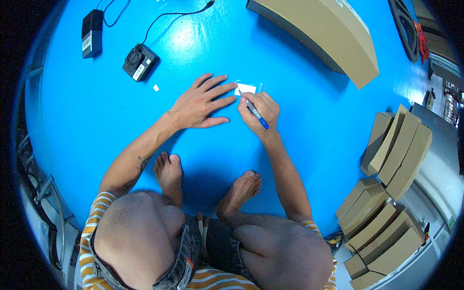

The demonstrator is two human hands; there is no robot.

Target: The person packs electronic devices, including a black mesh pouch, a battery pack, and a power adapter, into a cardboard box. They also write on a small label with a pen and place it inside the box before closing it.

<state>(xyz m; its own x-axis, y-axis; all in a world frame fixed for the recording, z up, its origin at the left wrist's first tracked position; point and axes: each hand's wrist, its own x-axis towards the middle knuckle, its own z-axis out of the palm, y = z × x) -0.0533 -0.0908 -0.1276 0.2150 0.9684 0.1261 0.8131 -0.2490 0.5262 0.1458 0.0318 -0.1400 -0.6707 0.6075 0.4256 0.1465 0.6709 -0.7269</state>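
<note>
On the blue floor [203, 152] lies a small clear plastic bag [261, 87] with a white label [247, 88] on or inside it; I cannot tell which. My left hand [201, 103] rests flat on the floor with its fingers spread, the fingertips at the left edge of the bag. In my right hand [264, 108] is a marker pen [256, 113] with a blue end, its tip down at the label. The right fingers cover the lower right part of the bag. A small white scrap [156, 87] lies left of my left hand.
Two black electronic devices with cables, the grilled one [140, 62] and the box-shaped one [92, 34], lie at the upper left. A long cardboard box [319, 29] is at the upper right. Several cardboard boxes [384, 224] stand at the right. My bare feet [241, 190] are below my hands.
</note>
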